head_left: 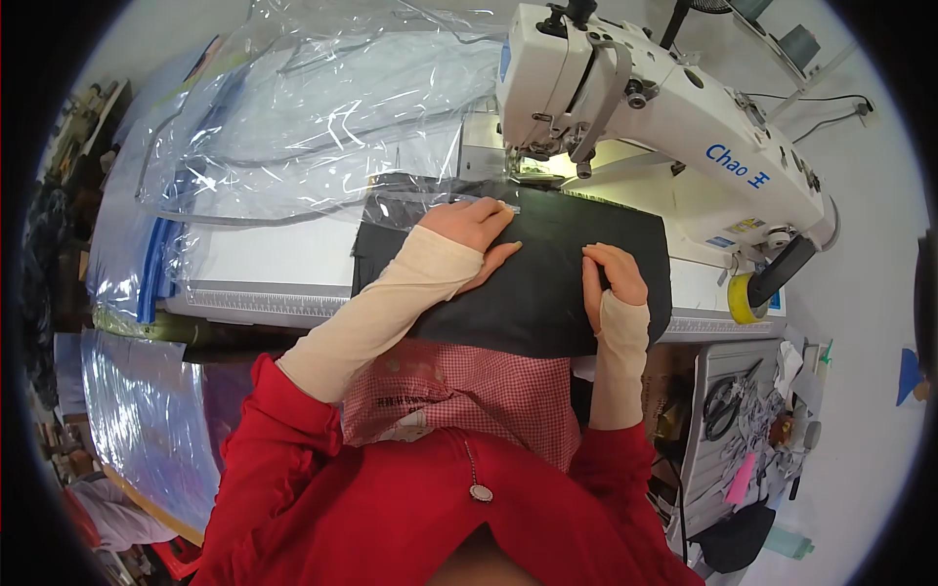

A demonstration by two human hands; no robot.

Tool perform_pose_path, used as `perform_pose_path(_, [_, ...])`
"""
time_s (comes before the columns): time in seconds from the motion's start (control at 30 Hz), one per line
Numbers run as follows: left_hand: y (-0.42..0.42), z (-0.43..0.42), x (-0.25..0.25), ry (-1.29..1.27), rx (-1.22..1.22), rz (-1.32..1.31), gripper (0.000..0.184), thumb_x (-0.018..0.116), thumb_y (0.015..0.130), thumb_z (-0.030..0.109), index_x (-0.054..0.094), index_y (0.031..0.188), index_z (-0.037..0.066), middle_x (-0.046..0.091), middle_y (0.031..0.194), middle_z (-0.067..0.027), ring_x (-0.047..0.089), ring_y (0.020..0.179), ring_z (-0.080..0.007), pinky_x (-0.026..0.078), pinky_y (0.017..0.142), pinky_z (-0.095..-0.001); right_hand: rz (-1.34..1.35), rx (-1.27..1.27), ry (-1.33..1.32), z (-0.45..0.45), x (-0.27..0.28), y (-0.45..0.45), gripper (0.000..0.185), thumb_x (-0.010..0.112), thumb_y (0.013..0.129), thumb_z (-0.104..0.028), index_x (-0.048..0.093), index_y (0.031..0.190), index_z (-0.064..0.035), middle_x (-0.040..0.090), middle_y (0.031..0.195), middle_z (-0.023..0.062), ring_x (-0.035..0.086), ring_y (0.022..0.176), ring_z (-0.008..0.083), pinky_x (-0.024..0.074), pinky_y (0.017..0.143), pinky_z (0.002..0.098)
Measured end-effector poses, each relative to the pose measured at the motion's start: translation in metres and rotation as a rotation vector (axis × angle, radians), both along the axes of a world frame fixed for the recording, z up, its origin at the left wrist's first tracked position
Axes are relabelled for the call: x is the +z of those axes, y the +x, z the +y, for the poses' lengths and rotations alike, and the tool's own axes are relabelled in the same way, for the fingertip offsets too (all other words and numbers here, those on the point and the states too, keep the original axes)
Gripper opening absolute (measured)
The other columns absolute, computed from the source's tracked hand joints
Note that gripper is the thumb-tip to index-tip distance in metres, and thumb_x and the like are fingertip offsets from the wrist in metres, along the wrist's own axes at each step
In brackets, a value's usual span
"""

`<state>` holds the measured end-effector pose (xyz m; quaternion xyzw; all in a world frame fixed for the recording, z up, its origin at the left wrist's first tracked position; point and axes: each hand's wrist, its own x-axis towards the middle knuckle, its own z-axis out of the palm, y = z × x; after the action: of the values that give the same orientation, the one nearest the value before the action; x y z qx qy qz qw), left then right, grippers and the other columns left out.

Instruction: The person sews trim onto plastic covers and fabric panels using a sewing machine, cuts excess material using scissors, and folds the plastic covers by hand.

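A black fabric piece (547, 303) lies across the machine bed and hangs over the front edge. Its far edge is by the needle area of a white sewing machine (723, 146). A clear plastic strip (396, 207) lies on its upper left part. My left hand (474, 230) rests on the fabric, fingertips at the strip's right end below the presser foot (537, 174), thumb spread apart. On the right, my right hand (618, 278) is closed, thumb and fingers together against the fabric; its fingertips' hold is partly hidden. Beige sleeve covers reach both hands.
Large clear plastic sheeting (322, 127) with grey edging covers the table's left side. A ruler strip (254, 301) runs along the front edge. At right, a grey tray (699, 439) holds black scissors (723, 402) and scraps. Yellow tape (745, 298) hangs by the machine.
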<state>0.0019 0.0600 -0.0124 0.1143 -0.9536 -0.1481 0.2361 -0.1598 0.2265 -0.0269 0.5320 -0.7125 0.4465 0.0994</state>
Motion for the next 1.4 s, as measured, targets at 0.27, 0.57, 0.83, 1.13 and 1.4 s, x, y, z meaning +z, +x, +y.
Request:
perform_pose_path(0.27, [-0.012,-0.012,0.0,-0.034,0.045,-0.009,0.038,0.062,0.081,0.029,0.058,0.107,0.002,0.057,0.103,-0.0118,0.059,0.085,-0.0301,0.048,0.076,-0.0364,-0.038,-0.009,0.008,-0.001,0.002,0.003,0.015,0.063,0.073,0.005,0.063,0.088,-0.0004,0.064,0.089,0.0133,0.062,0.085,0.0252,0.0485,0.078,0.0296])
perform_pose_path(0.57, [-0.025,-0.012,-0.002,-0.044,0.137,-0.045,0.044,0.064,0.078,0.029,0.054,0.107,-0.003,0.055,0.104,-0.0165,0.057,0.088,-0.0314,0.047,0.077,-0.038,-0.006,-0.024,-0.006,-0.002,0.002,0.003,0.02,0.064,0.071,0.007,0.062,0.088,-0.002,0.063,0.087,0.0125,0.061,0.082,0.0268,0.049,0.074,0.0312])
perform_pose_path(0.83, [-0.039,0.012,-0.017,-0.255,0.241,-0.013,0.042,0.059,0.077,0.018,0.051,0.106,-0.011,0.052,0.109,-0.0274,0.054,0.079,-0.0287,0.045,0.067,-0.0357,-0.005,-0.041,0.011,-0.005,0.003,0.005,0.019,0.063,0.071,0.007,0.061,0.088,-0.0019,0.063,0.087,0.0126,0.061,0.082,0.0269,0.0487,0.075,0.0315])
perform_pose_path(1.13, [-0.02,-0.015,0.037,-0.232,0.03,0.024,0.019,0.06,0.069,0.014,0.059,0.077,-0.003,0.06,0.085,-0.0209,0.055,0.076,-0.033,0.046,0.07,-0.0413,0.032,-0.035,0.0,-0.005,0.004,0.006,0.018,0.063,0.071,0.008,0.061,0.086,-0.0006,0.062,0.085,0.0146,0.061,0.082,0.0285,0.0485,0.076,0.0321])
perform_pose_path(1.4, [-0.065,-0.223,0.065,-0.465,0.526,0.072,0.04,0.057,0.081,0.021,0.048,0.119,0.011,0.048,0.128,-0.0069,0.039,0.125,-0.0246,0.029,0.101,-0.0496,-0.001,-0.081,0.041,-0.004,0.009,0.012,0.014,0.062,0.074,0.006,0.062,0.087,-0.0006,0.063,0.086,0.0143,0.061,0.08,0.0264,0.0477,0.075,0.0302])
